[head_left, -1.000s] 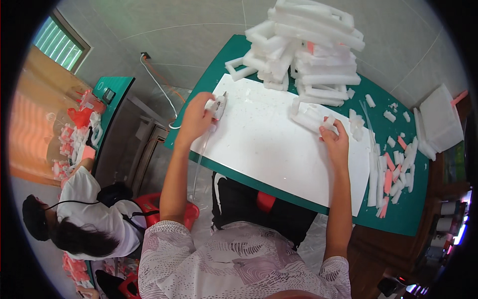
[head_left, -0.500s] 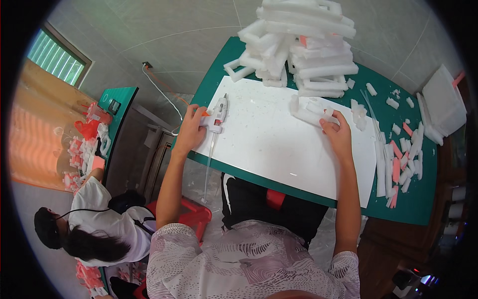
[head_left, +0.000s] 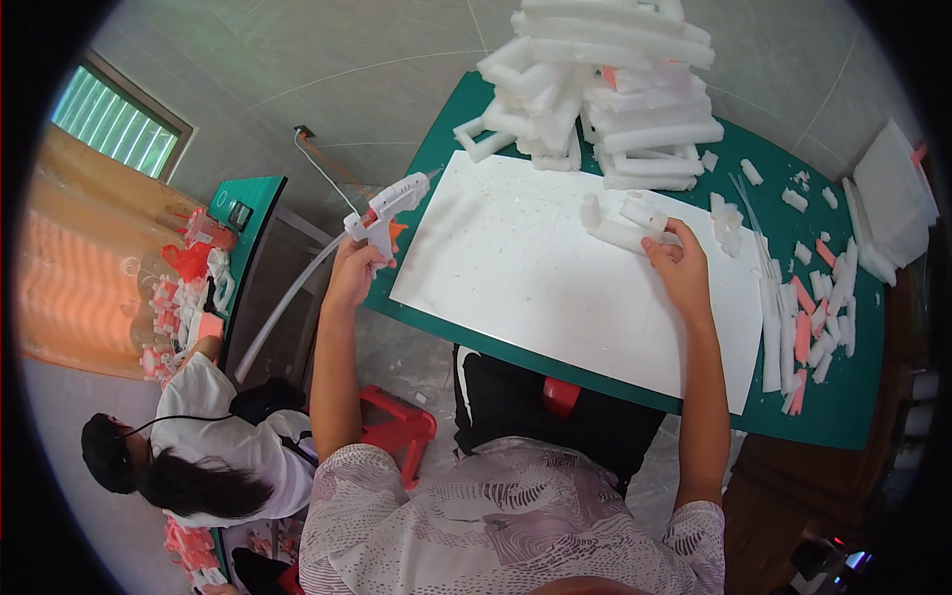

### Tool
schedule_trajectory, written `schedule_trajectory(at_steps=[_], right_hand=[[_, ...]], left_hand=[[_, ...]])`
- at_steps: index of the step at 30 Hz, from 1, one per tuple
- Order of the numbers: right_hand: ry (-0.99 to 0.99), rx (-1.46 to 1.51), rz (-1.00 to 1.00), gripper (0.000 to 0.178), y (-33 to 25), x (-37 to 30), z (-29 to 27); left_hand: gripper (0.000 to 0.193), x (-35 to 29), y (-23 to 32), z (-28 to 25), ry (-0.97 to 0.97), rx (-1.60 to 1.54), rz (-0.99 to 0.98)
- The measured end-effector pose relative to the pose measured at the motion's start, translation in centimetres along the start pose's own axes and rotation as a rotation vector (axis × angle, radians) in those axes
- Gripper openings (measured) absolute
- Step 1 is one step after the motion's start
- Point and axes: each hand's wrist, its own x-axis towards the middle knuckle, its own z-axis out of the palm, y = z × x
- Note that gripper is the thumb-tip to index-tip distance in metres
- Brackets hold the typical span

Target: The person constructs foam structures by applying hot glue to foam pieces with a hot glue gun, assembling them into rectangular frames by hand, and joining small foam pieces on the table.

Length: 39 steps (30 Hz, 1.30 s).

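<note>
My left hand [head_left: 357, 270] is wrapped round the handle of a white hot glue gun [head_left: 382, 213] with an orange trigger. The gun is raised beside the table's left edge, its nozzle pointing up and right. A long translucent glue stick [head_left: 288, 302] trails from its back end down to the left. My right hand [head_left: 679, 263] pinches the right end of a white foam piece [head_left: 620, 226], which is over the white board [head_left: 526, 288]. The foam has an upright bit at its left end and another short bit near my fingers.
White foam frames [head_left: 650, 109] are stacked high at the back of the green table [head_left: 823, 407]. Foam scraps [head_left: 823, 307], white and pink, lie along the right side. A red stool [head_left: 402, 426] stands at lower left. A person [head_left: 213, 426] works at another green table [head_left: 248, 208].
My left hand has lifted the glue gun off the board, moving it left and tilting its nozzle right. My right hand still holds the foam piece in about the same place.
</note>
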Motion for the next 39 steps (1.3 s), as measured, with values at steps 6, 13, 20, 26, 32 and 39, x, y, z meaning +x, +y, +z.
schedule_trajectory(at_steps=[6,13,20,26,32,39], right_hand=[[-0.008,-0.024,0.017,0.038,-0.1,0.0,0.1],[0.056,-0.328,-0.107,0.043,-1.6,-0.5,-0.3],[0.377,-0.517,-0.606,0.042,-2.1,-0.6,-0.7],[0.288,-0.39,-0.808,0.033,-3.6,-2.1,1.2],[0.269,-0.369,-0.949,0.029,-3.1,-2.5,2.2],[0.284,-0.404,-0.995,0.026,-2.8,-2.6,2.6]], left_hand=[[0.064,-0.5,1.1,1.0,-0.213,-0.203,-0.036],[0.057,-0.5,0.7,4.7,-0.33,-0.287,-0.065],[0.041,-1.1,0.3,11.0,-0.422,-0.115,-0.054],[0.046,-1.3,-1.1,15.6,-0.495,0.078,0.016],[0.037,-1.8,-1.8,18.0,-0.524,0.265,0.128],[0.03,-2.2,-2.0,18.4,-0.484,0.331,0.095]])
